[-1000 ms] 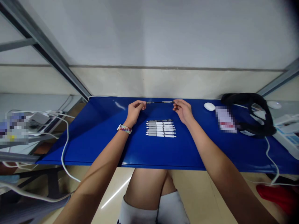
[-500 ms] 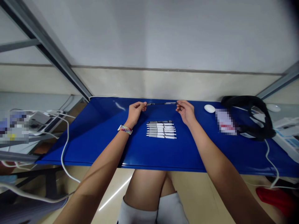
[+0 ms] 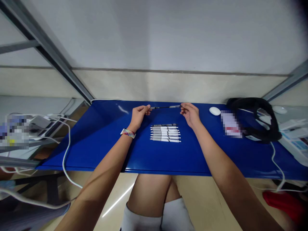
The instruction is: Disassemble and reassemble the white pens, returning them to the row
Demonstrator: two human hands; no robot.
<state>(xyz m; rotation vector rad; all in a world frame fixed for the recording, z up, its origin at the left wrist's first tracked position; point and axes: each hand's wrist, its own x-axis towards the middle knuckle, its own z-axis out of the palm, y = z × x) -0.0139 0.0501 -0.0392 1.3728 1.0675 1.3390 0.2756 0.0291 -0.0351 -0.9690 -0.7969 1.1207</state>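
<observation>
A slim dark pen [image 3: 165, 107] stretches crosswise between my hands near the back of the blue table [image 3: 106, 147]. My left hand [image 3: 140, 116] pinches its left end, and my right hand [image 3: 190, 114] pinches the right end. Closer to me, several white and grey pens [image 3: 166, 133] lie side by side in a neat stack of rows, tips to the left. A black pen [image 3: 166, 124] lies along the far side of that row. Fingers cover both ends of the held pen.
To the right are a white computer mouse [image 3: 215, 111], a blurred-out packet [image 3: 231, 124] and a black headset-like strap [image 3: 271, 115] with a white cable. Another white cable [image 3: 68, 144] hangs over the left side. A wall [image 3: 168, 86] stands behind the table.
The view has shifted slightly. Both hands keep hold of the pen, which has hardly moved or turned. The row of pens lies as before.
</observation>
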